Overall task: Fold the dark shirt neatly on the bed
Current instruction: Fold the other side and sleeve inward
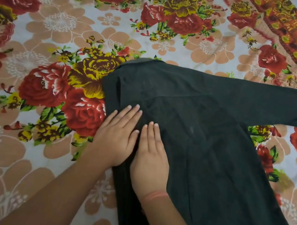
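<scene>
Shirt (207, 142), dark: spread on the floral bed (61, 19), sleeve (263, 100) flung out right. Left grip (118, 136), right grip (151, 156): both released, palms flat on its folded left edge. Risk, I judge: uneven pressing drags the cloth and creases it.

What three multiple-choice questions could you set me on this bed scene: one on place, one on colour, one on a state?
1. Where does the sleeve of the dark shirt point? A rightward; B leftward; C towards the person.
2. Colour of the band on the right wrist? A blue; B orange-pink; C green.
3. How do the left hand and right hand lie? A flat on shirt; B in fists; C lifted.
Answers: A, the sleeve runs out rightward; B, the band is orange-pink; A, straight fingers press the cloth.
</scene>
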